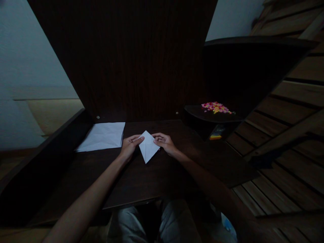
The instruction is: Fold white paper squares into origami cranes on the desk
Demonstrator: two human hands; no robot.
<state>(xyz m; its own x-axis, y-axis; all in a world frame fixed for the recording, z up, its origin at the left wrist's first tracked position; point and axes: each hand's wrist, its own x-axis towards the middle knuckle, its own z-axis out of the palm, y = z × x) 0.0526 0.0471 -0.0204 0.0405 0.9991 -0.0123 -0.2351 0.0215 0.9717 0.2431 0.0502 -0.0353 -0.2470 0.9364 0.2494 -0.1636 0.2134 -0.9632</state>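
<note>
A folded white paper (149,148), diamond-shaped with a crease down its left half, is held between my two hands above the dark desk. My left hand (130,145) pinches its left corner, thumb on top and fingers behind. At the right corner my right hand (165,143) grips the paper the same way, its thumb on the front. One point of the diamond faces me and the opposite one faces the desk's back panel. The fingertips behind the paper are hidden.
White paper sheets (103,135) lie at the back left of the desk (141,189). Small pink and yellow pieces (217,107) are heaped on a corner shelf (197,110) at the right. Under it sits a small item with a yellow-orange edge (216,136). A raised side board (50,148) borders the left.
</note>
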